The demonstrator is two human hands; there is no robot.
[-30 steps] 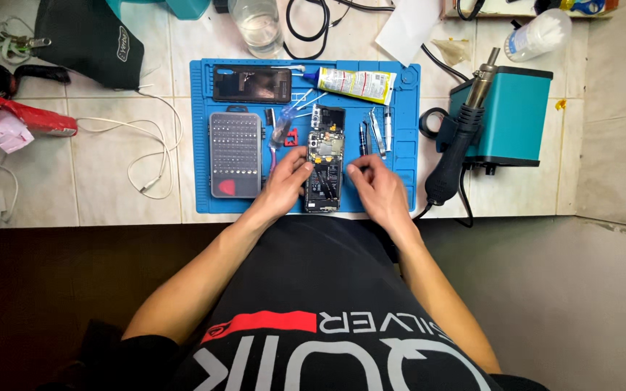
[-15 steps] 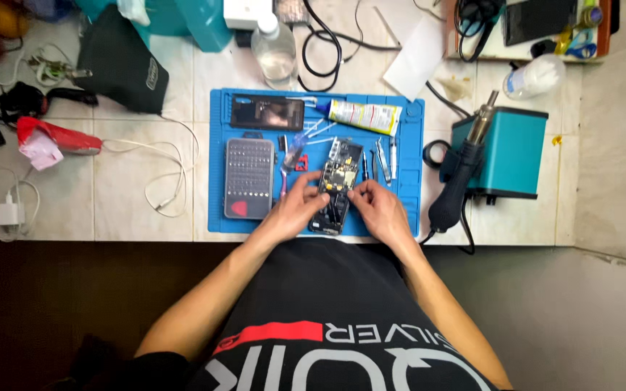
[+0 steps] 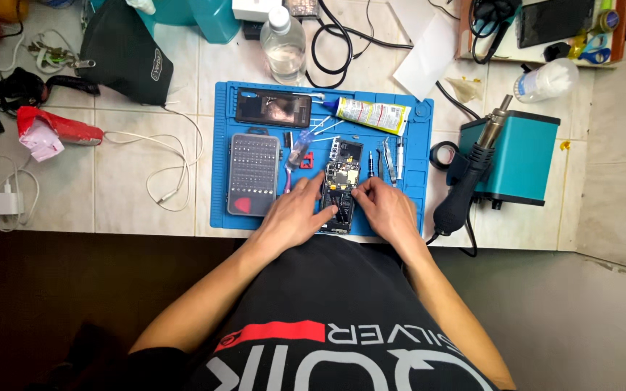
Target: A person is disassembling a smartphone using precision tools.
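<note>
**Opened phone on blue mat, both hands at the board**

Tiled bench [image 3: 132, 181], seen from above, carries a blue work mat [image 3: 222, 213] near its front edge. Opened phone [image 3: 340, 190] lies upright in the mat's lower middle, back cover off, circuit board exposed.

Left hand [image 3: 293, 214] rests against the phone's left edge, fingertips pressed onto the lower part of the body, steadying it. Right hand [image 3: 385, 208] touches the right edge, thumb and forefinger drawn together over the board; whether they pinch a small part or tool, cannot tell.

Around it: grey screwdriver bit case [image 3: 253, 174] left of the phone, a second phone [image 3: 273, 108] and a glue tube [image 3: 371, 114] along the mat's top, tweezers [image 3: 387, 161] just right. Hot-air station [image 3: 510, 158] stands off the mat, right.

Judgement: step in hand looks like board-level disassembly, freeing a connector or screw. Next move calls for steady hold left, fine light lift right.
</note>
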